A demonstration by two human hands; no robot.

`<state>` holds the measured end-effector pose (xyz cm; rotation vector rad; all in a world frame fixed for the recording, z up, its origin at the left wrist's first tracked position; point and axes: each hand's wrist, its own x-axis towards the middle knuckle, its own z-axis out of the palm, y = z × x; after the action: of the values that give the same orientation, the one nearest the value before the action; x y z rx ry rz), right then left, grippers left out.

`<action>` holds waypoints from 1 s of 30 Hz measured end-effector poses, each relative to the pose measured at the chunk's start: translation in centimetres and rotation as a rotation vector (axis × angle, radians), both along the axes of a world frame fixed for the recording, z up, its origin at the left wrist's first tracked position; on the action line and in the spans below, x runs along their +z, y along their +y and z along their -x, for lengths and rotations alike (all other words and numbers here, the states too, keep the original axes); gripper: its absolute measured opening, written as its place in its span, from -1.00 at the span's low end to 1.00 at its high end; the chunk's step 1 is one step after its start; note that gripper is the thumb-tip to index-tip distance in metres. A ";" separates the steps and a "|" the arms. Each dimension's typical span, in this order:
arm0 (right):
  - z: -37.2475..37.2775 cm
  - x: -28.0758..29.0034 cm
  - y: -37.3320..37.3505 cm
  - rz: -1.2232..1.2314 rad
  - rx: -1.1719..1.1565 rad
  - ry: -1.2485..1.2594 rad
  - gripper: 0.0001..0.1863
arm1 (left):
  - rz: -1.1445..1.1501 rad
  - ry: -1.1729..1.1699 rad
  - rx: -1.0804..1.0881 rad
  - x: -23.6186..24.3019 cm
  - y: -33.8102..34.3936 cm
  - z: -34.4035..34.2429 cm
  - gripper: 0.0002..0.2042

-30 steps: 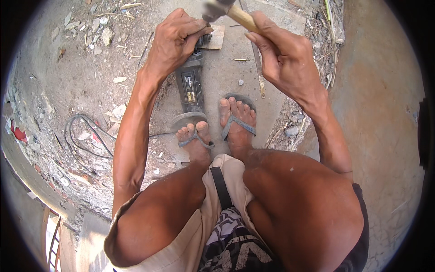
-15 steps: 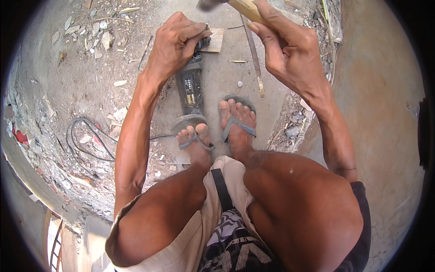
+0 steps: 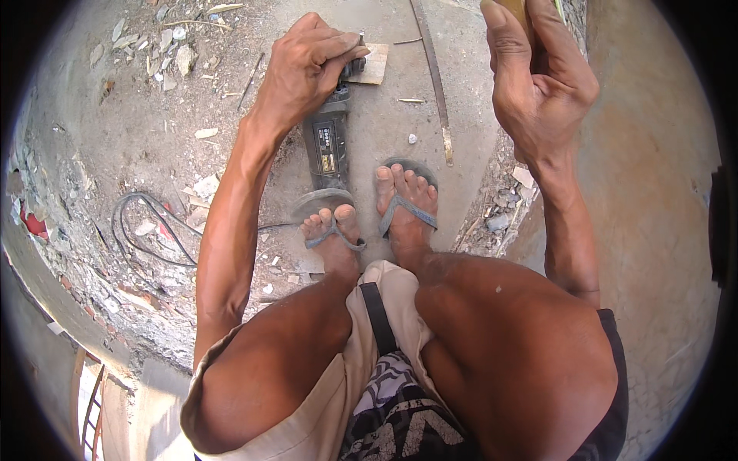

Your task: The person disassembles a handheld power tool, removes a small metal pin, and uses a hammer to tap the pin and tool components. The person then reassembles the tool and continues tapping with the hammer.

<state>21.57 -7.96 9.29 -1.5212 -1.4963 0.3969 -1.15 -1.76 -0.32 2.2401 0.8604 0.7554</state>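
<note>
A dusty black angle grinder lies on the ground, its rear end by my left foot. My left hand is closed in a pinch over the grinder's head; a small dark tip shows at the fingertips, but what it belongs to is hidden. Under the grinder's head lies a flat piece of wood. My right hand is raised at the upper right, wrapped round the wooden handle of a hammer. The hammer's head is outside the picture now.
A long narrow metal strip lies on the ground ahead of my right foot. The black cable loops at the left. Rubble and stone chips spread over the left side. A smooth concrete surface runs along the right.
My right hand has swung right and slightly outward with the hammer, taking its head out of view. The left hand keeps its pinch at the grinder's head.
</note>
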 end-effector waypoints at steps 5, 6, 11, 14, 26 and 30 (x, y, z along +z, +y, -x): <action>-1.6 0.7 -0.7 0.368 0.284 -0.253 -0.62 | 0.010 0.038 -0.025 0.6 0.0 0.0 -0.88; -1.5 0.8 -0.5 0.384 0.265 -0.222 -0.60 | 0.012 0.010 -0.018 0.5 -0.2 0.1 -0.88; -1.7 -0.3 0.1 -0.011 0.206 -0.049 -0.67 | 0.004 -0.010 -0.009 0.3 0.0 -0.2 -0.90; -1.6 -1.3 -1.5 0.203 0.325 -0.259 -0.70 | 0.009 0.013 -0.018 0.5 -0.2 0.0 -0.91; -1.0 -0.1 -2.2 0.340 0.047 0.025 -0.63 | 0.190 -0.051 0.102 -0.3 0.0 0.0 -0.90; -1.1 -1.0 -2.3 0.298 0.071 0.059 -0.65 | 0.157 -0.020 0.085 -0.2 0.1 0.0 -0.90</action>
<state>22.70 -10.23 8.26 -1.6721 -1.4967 0.7273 -1.11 -1.63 -0.50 2.0656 0.9761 0.7218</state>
